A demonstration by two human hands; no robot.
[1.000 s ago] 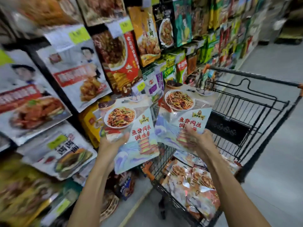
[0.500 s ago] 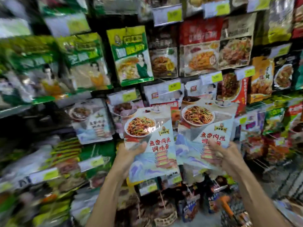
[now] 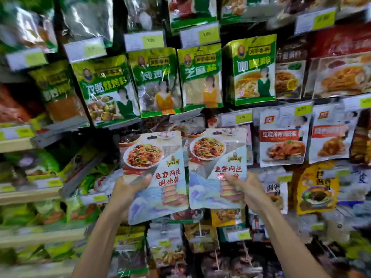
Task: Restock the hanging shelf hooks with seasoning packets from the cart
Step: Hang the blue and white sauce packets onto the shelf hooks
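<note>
Holding up two packets side by side before the hanging shelf (image 3: 117, 43). Gripping the left packet (image 3: 160, 193) with fingers of the left hand (image 3: 128, 190), the right packet (image 3: 208, 189) with fingers of the right hand (image 3: 250, 190).

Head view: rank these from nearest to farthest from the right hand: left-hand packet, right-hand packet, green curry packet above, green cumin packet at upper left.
1. Right-hand packet: gripped by the right hand.
2. Left-hand packet: just left, alongside.
3. Green curry packet: hanging above.
4. Green cumin packet: upper left, farthest.
</note>
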